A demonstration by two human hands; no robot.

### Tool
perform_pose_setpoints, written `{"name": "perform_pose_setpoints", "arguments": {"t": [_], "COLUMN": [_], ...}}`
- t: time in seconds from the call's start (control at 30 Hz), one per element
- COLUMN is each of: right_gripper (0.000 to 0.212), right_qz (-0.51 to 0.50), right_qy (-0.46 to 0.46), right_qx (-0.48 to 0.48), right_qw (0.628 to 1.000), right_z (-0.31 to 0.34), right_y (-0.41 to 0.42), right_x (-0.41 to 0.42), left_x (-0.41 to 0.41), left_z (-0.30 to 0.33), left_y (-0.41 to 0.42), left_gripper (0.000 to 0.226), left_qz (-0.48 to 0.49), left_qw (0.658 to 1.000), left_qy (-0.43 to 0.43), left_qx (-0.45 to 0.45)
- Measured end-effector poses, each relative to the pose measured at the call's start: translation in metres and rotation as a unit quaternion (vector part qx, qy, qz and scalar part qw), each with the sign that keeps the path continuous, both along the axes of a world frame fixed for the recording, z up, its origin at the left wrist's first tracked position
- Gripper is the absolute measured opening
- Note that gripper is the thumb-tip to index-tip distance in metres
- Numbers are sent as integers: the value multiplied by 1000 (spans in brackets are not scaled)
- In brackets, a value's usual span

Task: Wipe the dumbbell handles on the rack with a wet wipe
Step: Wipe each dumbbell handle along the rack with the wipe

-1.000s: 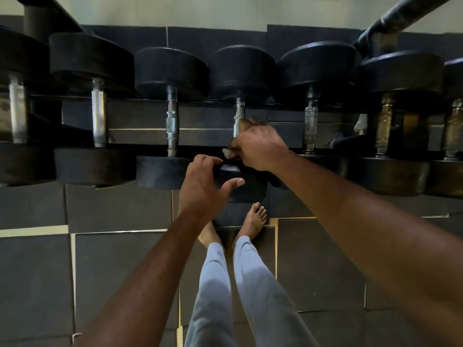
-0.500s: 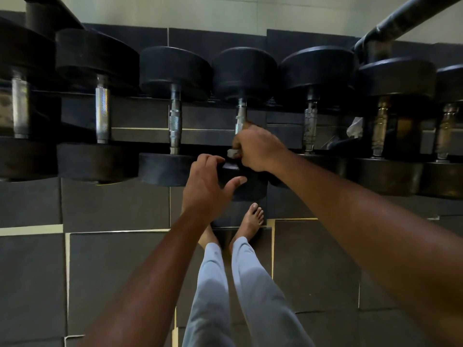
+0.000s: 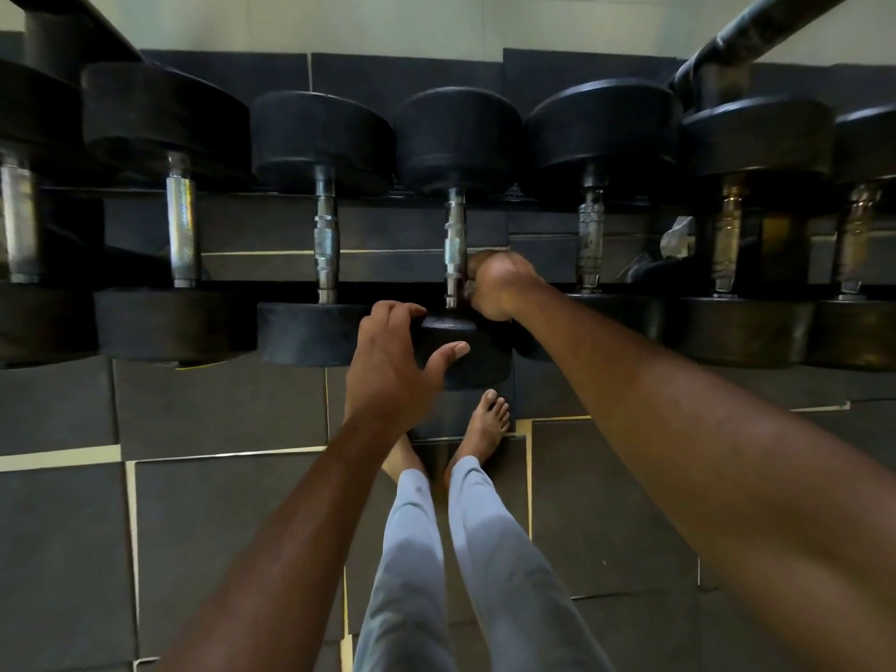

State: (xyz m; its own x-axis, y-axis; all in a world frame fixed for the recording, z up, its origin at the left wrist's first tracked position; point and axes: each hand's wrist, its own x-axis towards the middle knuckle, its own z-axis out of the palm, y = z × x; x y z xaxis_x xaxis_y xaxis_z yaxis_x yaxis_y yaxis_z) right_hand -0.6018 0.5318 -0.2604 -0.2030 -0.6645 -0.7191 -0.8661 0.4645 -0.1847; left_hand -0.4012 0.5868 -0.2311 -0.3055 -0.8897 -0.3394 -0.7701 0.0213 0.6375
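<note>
- Head view, looking down at a dumbbell rack loaded with a row of black-ended dumbbells.
- Right hand curled at the near end of the middle dumbbell's handle, knuckles up, fingers wrapped in against the chrome bar.
- Can't tell if a wet wipe is in that fist; nothing white clearly showing, maybe a pale sliver by the fingers, too small to call.
- Left hand cupped over the near head of that same dumbbell, fingers hooked on its top left edge, thumb stretched across the front face. So a grip on the weight itself, not the bar.
- Middle dumbbell sits in the row with its far head up by the wall and the near head sticking out a bit toward the feet, more than its neighbours.
- Neighbour handle on the left and on the right both bare, no hand on them.
- Brownish, rusty-looking handle further right.
- Something crumpled and pale tucked between the right-side dumbbells, can't make out what.
- Bare feet and light grey trousers below, standing on dark floor mats with pale seams.
- Black diagonal bar in the top right corner.
</note>
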Motion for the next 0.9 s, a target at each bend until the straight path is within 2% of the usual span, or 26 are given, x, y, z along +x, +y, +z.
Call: {"name": "perform_pose_setpoints", "arguments": {"t": [0.1, 0.23, 0.33, 0.5, 0.63, 0.73, 0.9], "right_gripper": [14, 15, 19, 22, 18, 24, 18], "right_qz": [-34, -71, -57, -43, -99, -135, -240], "right_qy": [-41, -122, -118, -122, -116, -99, -114], "right_qx": [-16, -96, -135, -141, -183, -233, -290], "right_qw": [998, 985, 982, 981, 971, 958, 920], "right_z": [7, 23, 20, 8, 3, -2, -8], "right_y": [2, 16, 22, 23, 27, 31, 16], "right_x": [-6, -7, -2, 6, 9, 12, 16], "left_x": [0, 0, 0, 1, 1, 1, 1], "left_z": [0, 0, -1, -2, -2, -2, 0], "left_y": [0, -1, -1, -3, -2, -3, -2], "left_gripper": [69, 70, 70, 70, 69, 69, 68], "left_qz": [0, -1, -3, -9, -9, -6, -7], "left_qw": [1000, 1000, 1000, 1000, 1000, 1000, 1000], "left_qy": [-1, -5, -9, -15, -10, -9, -10], "left_qx": [2, 2, 4, 0, 0, 3, -3]}}
